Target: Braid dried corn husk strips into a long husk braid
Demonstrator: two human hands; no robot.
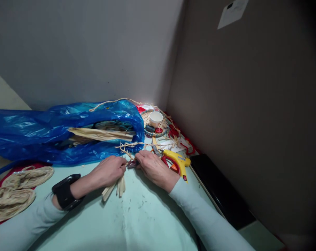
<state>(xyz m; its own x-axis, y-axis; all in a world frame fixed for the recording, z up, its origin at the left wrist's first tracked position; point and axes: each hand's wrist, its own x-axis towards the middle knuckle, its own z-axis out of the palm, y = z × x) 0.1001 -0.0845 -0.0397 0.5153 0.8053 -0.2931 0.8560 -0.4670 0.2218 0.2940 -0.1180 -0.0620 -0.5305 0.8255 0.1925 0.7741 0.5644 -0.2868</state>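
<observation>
A bundle of pale straw strips (116, 186) lies on the mint-green table (137, 216), close to the person's edge. Its lower ends fan out from under the left hand (109, 170), which is closed over the top of the bundle. The right hand (152, 166) sits just beside it, knuckles up, fingertips curled down at a small dark reddish thing (131, 164) between the two hands. I cannot tell whether those fingers actually grip it.

A black wristband (65, 191) wraps the left wrist. Just beyond the hands a twisted straw cord (131, 143) with frayed ends runs across the mouth of a blue plastic bag (43, 132) that has dried husks in it. Right of the right hand lie a yellow glue gun (180, 161) and red-handled scissors (170, 163). Farther back, in the corner, a white cup (156, 119) stands in a woven tray (147, 116). Flat braided straw pieces (14, 191) rest at the far left.
</observation>
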